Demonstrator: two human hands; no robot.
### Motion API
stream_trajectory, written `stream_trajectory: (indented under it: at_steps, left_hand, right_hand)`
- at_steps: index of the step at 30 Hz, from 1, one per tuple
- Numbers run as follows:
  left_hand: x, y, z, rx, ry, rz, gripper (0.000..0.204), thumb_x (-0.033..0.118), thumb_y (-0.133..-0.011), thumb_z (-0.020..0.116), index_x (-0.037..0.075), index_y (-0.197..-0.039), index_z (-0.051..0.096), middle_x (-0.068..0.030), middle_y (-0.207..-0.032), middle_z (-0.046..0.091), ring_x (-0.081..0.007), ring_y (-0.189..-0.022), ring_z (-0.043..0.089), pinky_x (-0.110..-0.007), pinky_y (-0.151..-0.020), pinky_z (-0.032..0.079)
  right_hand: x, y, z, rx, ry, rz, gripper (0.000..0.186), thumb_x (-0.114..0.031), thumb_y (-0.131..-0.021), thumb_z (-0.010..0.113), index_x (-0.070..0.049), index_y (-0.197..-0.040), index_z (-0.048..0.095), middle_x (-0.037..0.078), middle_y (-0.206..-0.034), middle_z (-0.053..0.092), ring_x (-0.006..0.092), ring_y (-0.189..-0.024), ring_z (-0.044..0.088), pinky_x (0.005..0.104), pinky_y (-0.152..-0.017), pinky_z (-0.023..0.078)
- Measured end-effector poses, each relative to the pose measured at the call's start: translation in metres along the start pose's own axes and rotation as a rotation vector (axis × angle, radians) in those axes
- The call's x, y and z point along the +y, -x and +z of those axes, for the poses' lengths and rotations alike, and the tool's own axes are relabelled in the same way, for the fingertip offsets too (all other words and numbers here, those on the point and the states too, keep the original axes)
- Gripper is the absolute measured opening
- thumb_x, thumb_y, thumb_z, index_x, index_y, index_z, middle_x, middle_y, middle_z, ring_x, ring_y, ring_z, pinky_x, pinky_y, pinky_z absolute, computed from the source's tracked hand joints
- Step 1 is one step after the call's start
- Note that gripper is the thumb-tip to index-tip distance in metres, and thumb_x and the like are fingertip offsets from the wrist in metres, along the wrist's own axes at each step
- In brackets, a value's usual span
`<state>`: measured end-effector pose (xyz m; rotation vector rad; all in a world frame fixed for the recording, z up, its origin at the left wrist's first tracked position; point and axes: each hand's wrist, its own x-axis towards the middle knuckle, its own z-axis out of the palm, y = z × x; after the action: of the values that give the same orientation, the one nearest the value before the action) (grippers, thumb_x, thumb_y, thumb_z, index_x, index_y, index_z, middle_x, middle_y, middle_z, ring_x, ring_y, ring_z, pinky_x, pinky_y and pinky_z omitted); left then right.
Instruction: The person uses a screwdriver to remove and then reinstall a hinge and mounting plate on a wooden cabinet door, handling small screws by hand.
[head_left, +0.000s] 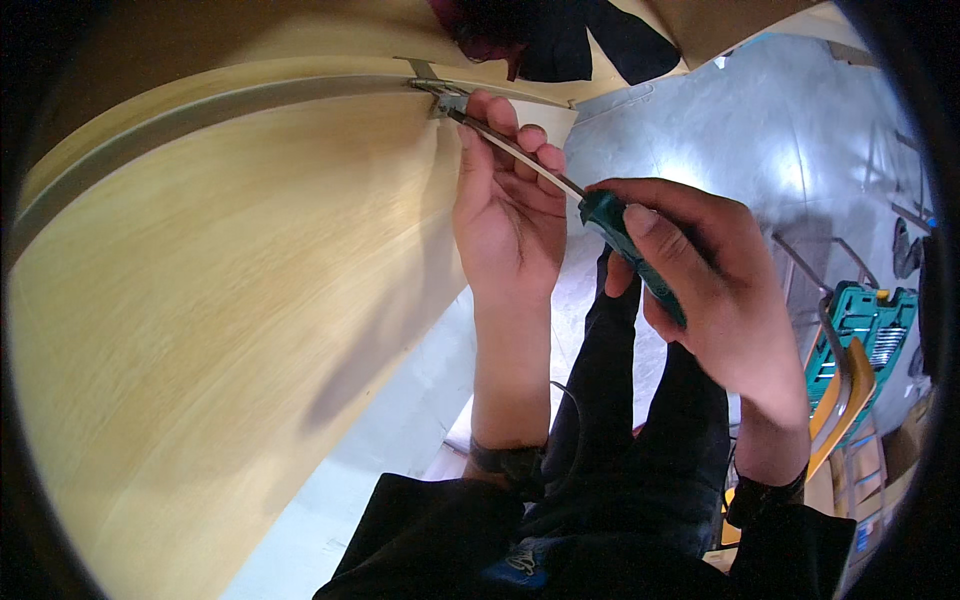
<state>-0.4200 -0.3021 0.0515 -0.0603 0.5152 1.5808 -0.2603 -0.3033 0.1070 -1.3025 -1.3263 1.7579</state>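
Observation:
My right hand (pixel 715 285) is wrapped round the dark green handle of a screwdriver (pixel 632 255). The long metal shaft slants up and left, and its tip meets a small metal bracket (pixel 447 104) at the edge of a pale wood panel (pixel 250 270). Palm up, my left hand (pixel 513 210) has its thumb and forefinger closed about the bracket beside the tip. Its other fingers curl behind the shaft. Whether a screw sits under the tip is too small to tell.
A grey metal strip (pixel 200 115) runs along the panel's upper edge. Dark cloth (pixel 560 40) lies at the top. On the right, an open green tool case (pixel 865 325) rests by a chair (pixel 845 385) with a wooden seat. Grey floor (pixel 720 130) shows beyond my hands.

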Motion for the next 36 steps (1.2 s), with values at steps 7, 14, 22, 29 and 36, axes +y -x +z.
stream_trajectory:
  at_steps: [7, 14, 22, 29, 36]
  left_hand:
    - [-0.01, -0.003, -0.01, 0.099, -0.185, 0.079, 0.023, 0.027, -0.094, 0.05, 0.009, -0.107, 0.054, -0.0012, -0.09, 0.06, -0.0155, -0.079, 0.06, -0.032, -0.071, 0.054]
    - [-0.021, -0.002, 0.003, 0.143, -0.162, 0.106, 0.019, 0.027, -0.094, 0.051, 0.011, -0.103, 0.056, 0.0047, -0.086, 0.056, -0.0051, -0.078, 0.054, -0.02, -0.071, 0.046]
    - [-0.013, -0.002, -0.007, 0.104, -0.299, 0.135, 0.024, 0.023, -0.095, 0.049, 0.001, -0.105, 0.054, -0.0074, -0.086, 0.064, -0.0212, -0.074, 0.065, -0.032, -0.066, 0.054]
    - [-0.013, -0.004, -0.011, 0.095, -0.348, 0.162, 0.024, 0.022, -0.095, 0.049, 0.0, -0.102, 0.055, -0.0083, -0.084, 0.063, -0.0214, -0.071, 0.064, -0.032, -0.065, 0.053]
    - [-0.024, -0.005, -0.008, 0.093, -0.258, 0.126, 0.028, 0.027, -0.095, 0.048, 0.005, -0.111, 0.054, -0.0029, -0.086, 0.064, -0.0208, -0.07, 0.063, -0.032, -0.065, 0.052]
  right_hand:
    - [0.004, 0.007, -0.011, -0.031, -0.591, 0.4, 0.024, -0.009, -0.09, 0.053, 0.001, -0.111, 0.056, 0.012, -0.081, 0.06, 0.0082, -0.051, 0.051, 0.0183, -0.038, 0.035]
    - [0.001, 0.017, -0.003, 0.2, 0.607, -0.333, 0.03, -0.002, -0.078, 0.063, 0.001, -0.107, 0.054, 0.018, -0.089, 0.057, 0.0356, -0.077, 0.061, 0.0323, -0.062, 0.05]
    - [0.006, -0.006, -0.03, -0.194, -0.879, 0.653, 0.032, -0.027, -0.092, 0.049, 0.005, -0.091, 0.054, 0.012, -0.072, 0.06, 0.0062, -0.034, 0.039, 0.0193, -0.026, 0.024]
    - [0.002, 0.004, -0.008, 0.035, 0.807, -0.352, 0.034, -0.005, -0.082, 0.063, 0.0, -0.114, 0.051, 0.011, -0.078, 0.061, 0.0169, -0.066, 0.061, 0.0291, -0.051, 0.048]
    - [-0.012, -0.011, -0.032, -0.29, -0.683, 0.705, 0.032, -0.019, -0.091, 0.051, -0.002, -0.117, 0.053, 0.006, -0.072, 0.054, 0.004, -0.04, 0.034, 0.0195, -0.033, 0.021]
